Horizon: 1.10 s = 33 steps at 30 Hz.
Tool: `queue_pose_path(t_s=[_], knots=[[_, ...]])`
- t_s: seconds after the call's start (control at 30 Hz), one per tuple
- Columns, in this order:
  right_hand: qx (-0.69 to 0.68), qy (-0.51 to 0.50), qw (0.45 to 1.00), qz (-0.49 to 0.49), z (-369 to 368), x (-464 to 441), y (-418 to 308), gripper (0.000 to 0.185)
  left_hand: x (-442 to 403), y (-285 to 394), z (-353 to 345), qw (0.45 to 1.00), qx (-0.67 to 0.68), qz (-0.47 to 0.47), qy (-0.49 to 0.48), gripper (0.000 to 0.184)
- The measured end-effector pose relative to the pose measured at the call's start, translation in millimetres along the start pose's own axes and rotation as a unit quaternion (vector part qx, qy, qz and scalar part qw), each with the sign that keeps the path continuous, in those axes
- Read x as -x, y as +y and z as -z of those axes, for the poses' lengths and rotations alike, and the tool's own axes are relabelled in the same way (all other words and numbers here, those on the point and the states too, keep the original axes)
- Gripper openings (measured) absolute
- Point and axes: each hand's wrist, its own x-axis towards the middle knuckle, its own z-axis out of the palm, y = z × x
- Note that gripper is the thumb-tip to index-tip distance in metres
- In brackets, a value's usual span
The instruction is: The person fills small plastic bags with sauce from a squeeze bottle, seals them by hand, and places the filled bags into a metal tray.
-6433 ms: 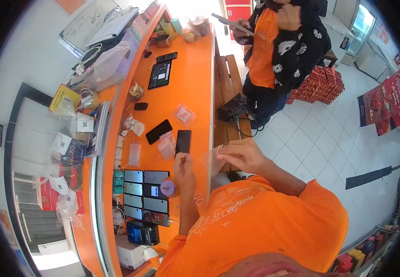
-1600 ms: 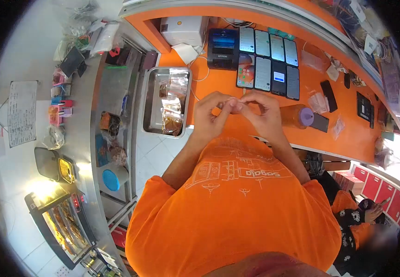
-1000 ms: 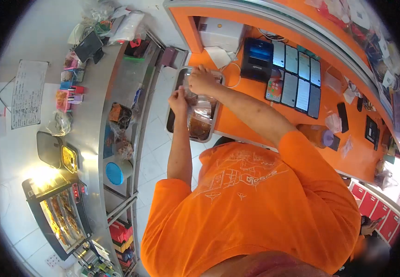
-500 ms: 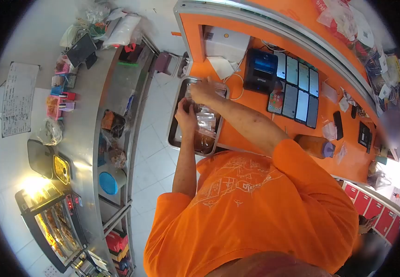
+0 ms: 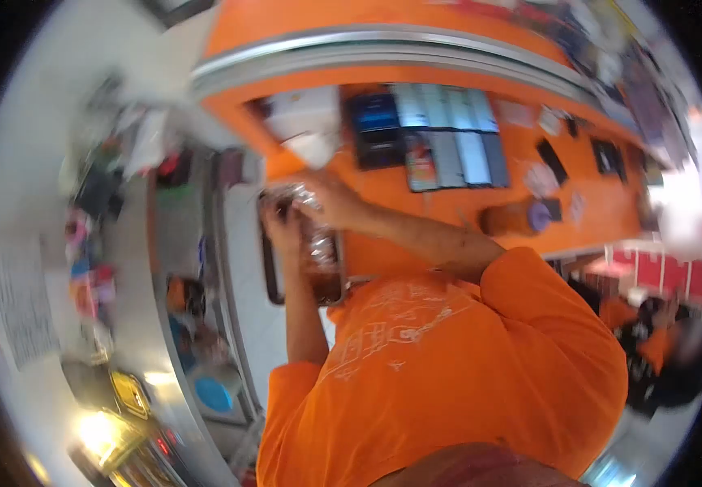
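Note:
A metal tray (image 5: 270, 280) holds clear, shiny plastic packets (image 5: 319, 245) with something brown in them. My left hand (image 5: 286, 230) is over the tray's far left part, fingers curled; what they hold is blurred. From the right, my right hand (image 5: 331, 201) reaches across the far end, its fingers bent down among the shiny plastic close to my left hand. Motion blur hides what lies between its fingers.
On the orange counter (image 5: 383, 252) are a black printer (image 5: 377, 130), several phones (image 5: 474, 158) in rows and a bottle with a purple cap (image 5: 513, 217). A steel counter with a lit food warmer (image 5: 128, 434) stands left. Another person (image 5: 663, 357) is at the far right.
My view has swung right, so the tray and counter appear shifted left and the person at right shows more. Both hands stay at the tray's far end.

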Motion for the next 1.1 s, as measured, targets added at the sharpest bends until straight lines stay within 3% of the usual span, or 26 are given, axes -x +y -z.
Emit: queue_pose_path(t_s=[0.03,0.07,0.13,0.17,0.2,0.27,0.33,0.37,0.43,0.5,0.57,0.7,0.87,0.93,1.07,1.1], knots=[[-0.011,0.008,1.000,0.003,18.0,24.9,-6.2,0.036,5.4,13.5,-4.6,0.997,0.072,-0.006,0.015,0.051],[-0.021,0.014,1.000,0.009,34.8,48.1,-11.7,0.033,7.8,18.9,-4.2,0.998,0.043,-0.030,0.028,0.050],[-0.015,-0.078,0.989,-0.128,79.9,100.8,-28.0,0.027,19.3,50.0,-10.7,0.993,-0.025,-0.094,0.072,0.045],[-0.020,-0.095,0.978,-0.186,98.4,125.2,-31.0,0.025,28.3,95.4,-21.6,0.995,0.031,-0.071,0.067,0.040],[-0.032,-0.114,0.963,-0.240,113.6,151.2,-30.3,0.024,31.1,99.9,-30.7,0.992,-0.031,-0.102,0.071,0.039],[0.058,-0.160,0.933,-0.318,143.4,207.5,-22.6,0.020,40.5,113.5,-55.6,0.993,-0.045,-0.109,-0.030,0.036],[0.124,-0.196,0.917,-0.324,142.6,326.4,37.7,0.032,52.6,133.6,-92.9,0.974,-0.034,-0.192,-0.115,0.033],[0.281,-0.386,0.837,-0.266,146.7,379.8,62.6,0.032,58.2,144.7,-113.7,0.959,-0.028,-0.234,-0.155,0.031],[0.253,-0.182,0.732,-0.605,213.4,373.5,-13.7,0.028,70.4,166.3,-147.1,0.955,-0.001,-0.206,-0.213,0.028],[0.315,-0.119,0.698,-0.632,249.9,431.6,18.2,0.030,81.4,188.5,-180.0,0.948,0.037,-0.200,-0.245,0.025],[0.329,0.061,0.697,-0.633,304.3,415.5,0.1,0.027,92.5,207.5,-206.6,0.938,0.087,-0.213,-0.260,0.023],[0.425,0.228,0.680,-0.552,361.1,399.0,42.6,0.020,115.3,235.0,-234.9,0.924,0.133,-0.240,-0.268,0.021],[0.445,0.267,0.679,-0.519,392.3,394.9,131.9,0.027,151.5,241.6,-248.5,0.932,0.189,-0.205,-0.232,0.023],[0.507,0.253,0.655,-0.499,387.2,397.4,160.0,0.025,166.4,245.4,-248.3,0.946,0.174,-0.175,-0.208,0.022],[0.494,0.229,0.658,-0.521,391.2,395.7,164.7,0.021,188.2,247.0,-244.5,0.960,0.170,-0.120,-0.189,0.023],[0.472,0.290,0.677,-0.485,392.3,389.8,160.0,0.019,193.0,247.8,-241.8,0.963,0.164,-0.119,-0.177,0.024]])
